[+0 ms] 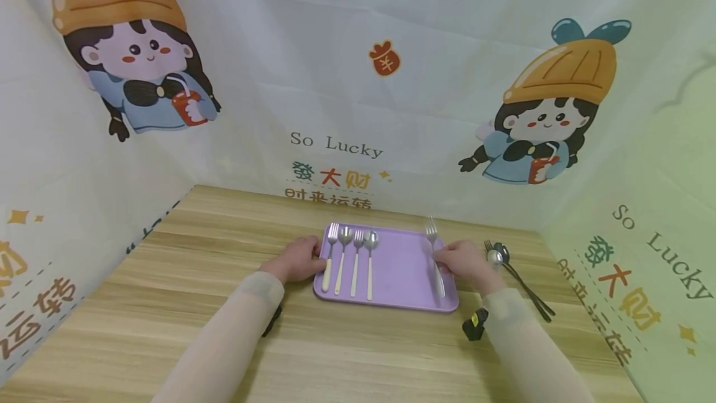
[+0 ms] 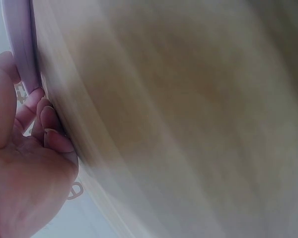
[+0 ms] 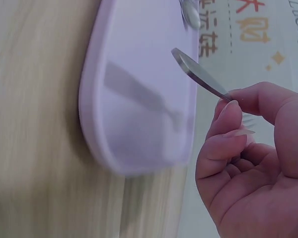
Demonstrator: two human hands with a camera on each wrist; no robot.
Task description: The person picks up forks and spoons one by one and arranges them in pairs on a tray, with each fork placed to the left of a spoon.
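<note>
A lilac tray (image 1: 403, 272) lies on the table, its left edge held by my left hand (image 1: 296, 259). In the left wrist view the thumb and fingers close around the tray's rim (image 2: 24, 47). My right hand (image 1: 463, 258) pinches an all-metal fork (image 1: 431, 230) above the tray's right side, tines pointing away. Its flat handle end (image 3: 201, 74) sticks out from thumb and fingertips in the right wrist view, casting a shadow on the tray. Along the tray's left part lie a large fork (image 1: 332, 235), a spoon (image 1: 345, 238), a smaller fork (image 1: 358, 242) and another spoon (image 1: 371, 241), all light-handled.
Right of the tray, a dark-handled fork and spoons (image 1: 495, 258) lie together on the wooden table (image 1: 347, 353). A printed cloth (image 1: 335, 79) hangs behind the table and at both sides. Black wrist devices (image 1: 474, 325) sit under the forearms.
</note>
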